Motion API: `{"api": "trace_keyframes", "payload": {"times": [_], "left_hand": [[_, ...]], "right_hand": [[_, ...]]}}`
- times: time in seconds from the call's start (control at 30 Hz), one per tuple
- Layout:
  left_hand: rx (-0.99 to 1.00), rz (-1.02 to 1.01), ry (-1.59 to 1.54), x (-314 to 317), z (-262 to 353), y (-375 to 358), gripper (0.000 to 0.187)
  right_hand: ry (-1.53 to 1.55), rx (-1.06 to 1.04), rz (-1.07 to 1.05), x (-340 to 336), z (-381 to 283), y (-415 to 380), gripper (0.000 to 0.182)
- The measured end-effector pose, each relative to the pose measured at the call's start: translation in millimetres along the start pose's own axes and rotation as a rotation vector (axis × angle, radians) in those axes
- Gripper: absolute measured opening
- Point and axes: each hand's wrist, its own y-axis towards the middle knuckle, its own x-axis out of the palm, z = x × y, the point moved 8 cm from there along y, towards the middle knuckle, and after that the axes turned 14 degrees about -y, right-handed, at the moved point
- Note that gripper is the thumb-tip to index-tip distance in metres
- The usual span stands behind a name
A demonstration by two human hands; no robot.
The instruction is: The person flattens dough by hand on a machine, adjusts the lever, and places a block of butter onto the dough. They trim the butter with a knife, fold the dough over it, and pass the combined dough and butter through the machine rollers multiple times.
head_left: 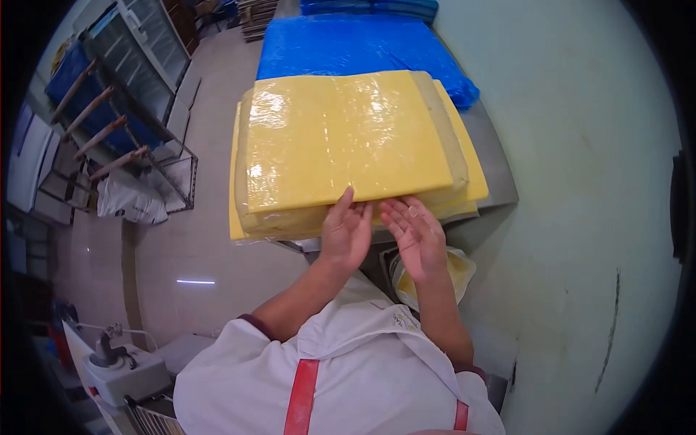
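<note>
Okay — glossy yellow rectangular sheet [348, 138] down flat, pale slab [451, 138] uncovered on right. Your left hand [346, 235] at front edge, pinch can't tell — right hand [422, 243] open.

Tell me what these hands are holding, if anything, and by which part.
The left hand and right hand are at the near edge of the glossy yellow rectangular sheet on top; whether either grips it cannot be told.

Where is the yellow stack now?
The yellow stack is at upper centre in the head view, just beyond the left hand, with blue plastic behind it.
</note>
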Motion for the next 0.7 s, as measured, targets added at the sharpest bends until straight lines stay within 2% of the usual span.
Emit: {"api": "trace_keyframes", "payload": {"times": [0.07, 0.13, 0.17, 0.27, 0.33, 0.43, 0.47, 0.5, 0.53, 0.6, 0.7], "left_hand": [[0.067, 0.063, -0.020, 9, -8, 16, 0.036], [0.135, 0.163, 0.012, 8, -9, 25, 0.037], [0.126, 0.156, 0.045, 10, -8, 23, 0.038], [0.059, 0.105, 0.132, 12, -4, 13, 0.042], [-0.039, 0.034, 0.159, 5, -4, -1, 0.045], [-0.323, -0.369, 0.212, -6, -27, -38, 0.040], [-0.507, -0.389, -0.041, -24, -37, -38, 0.042], [-0.701, -0.371, -0.273, -43, -46, -39, 0.044], [-0.823, -0.336, -0.364, -50, -52, -44, 0.044], [-1.004, -0.260, -0.421, -56, -73, -53, 0.044], [-1.192, -0.167, -0.341, -54, -120, -77, 0.044]], "right_hand": [[0.085, -0.024, 0.022, 4, -4, 14, 0.038], [0.041, -0.132, 0.169, 1, -17, 27, 0.035], [0.019, -0.190, 0.243, -1, -25, 33, 0.034], [-0.041, -0.172, 0.392, -30, -49, 56, 0.039], [-0.114, -0.213, 0.391, -29, -62, 37, 0.043], [-0.229, -0.319, 0.366, -42, -81, -9, 0.047], [-0.266, -0.327, 0.386, -58, -84, -31, 0.048], [-0.300, -0.331, 0.415, -72, -82, -57, 0.049], [-0.302, -0.338, 0.463, -86, -78, -88, 0.050], [-0.302, -0.389, 0.564, -108, -74, -147, 0.051], [-0.287, -0.528, 0.660, -124, -66, -245, 0.054]]}}
